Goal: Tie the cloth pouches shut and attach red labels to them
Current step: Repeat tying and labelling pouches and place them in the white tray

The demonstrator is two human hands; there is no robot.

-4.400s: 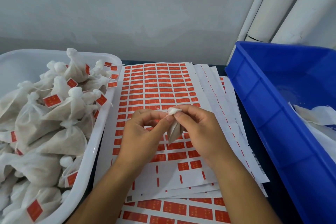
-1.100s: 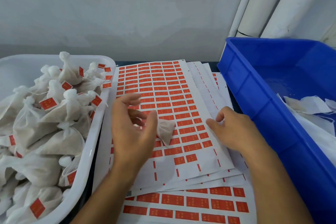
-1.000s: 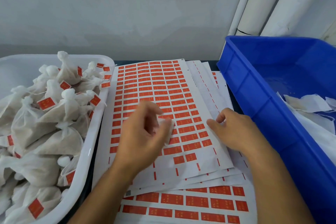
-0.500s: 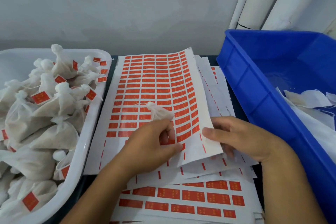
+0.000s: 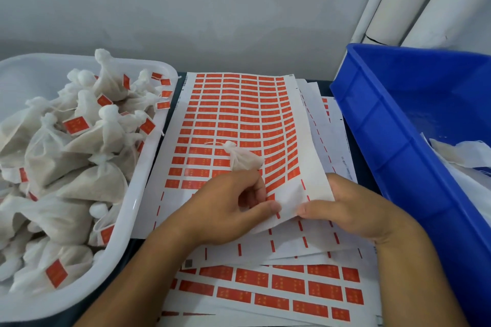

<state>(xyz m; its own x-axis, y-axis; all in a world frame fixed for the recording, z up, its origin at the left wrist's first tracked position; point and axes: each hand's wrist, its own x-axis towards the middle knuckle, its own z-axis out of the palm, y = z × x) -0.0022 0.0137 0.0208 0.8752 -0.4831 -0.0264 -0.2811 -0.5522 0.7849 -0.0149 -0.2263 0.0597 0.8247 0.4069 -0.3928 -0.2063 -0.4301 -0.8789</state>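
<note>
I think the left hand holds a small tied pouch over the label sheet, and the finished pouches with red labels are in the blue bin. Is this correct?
Not quite. The head view shows the finished pouches with red labels in the white tub on the left, not the blue bin. The left hand does hold the small tied pouch over the label sheet.

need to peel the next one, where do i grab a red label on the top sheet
Take a red label in the last row by its near edge, from the right: the right hand bends the top label sheet up there, which should lift that edge.
</note>
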